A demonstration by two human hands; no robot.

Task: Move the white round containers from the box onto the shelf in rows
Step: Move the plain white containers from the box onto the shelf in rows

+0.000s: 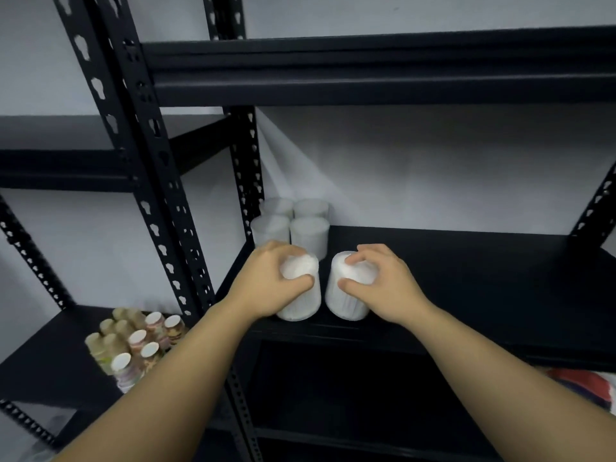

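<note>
Black shelf (466, 278) against a pale wall; four white tubs (291, 226) stand two by two at its back-left corner; at their six o'clock the left hand (270, 281) pinches the top of a tub (301, 300), and at its three o'clock the right hand (380, 285) clasps another tub (346, 295), tilted; small jars (133, 341) crowd a lower shelf at eight o'clock.
</note>
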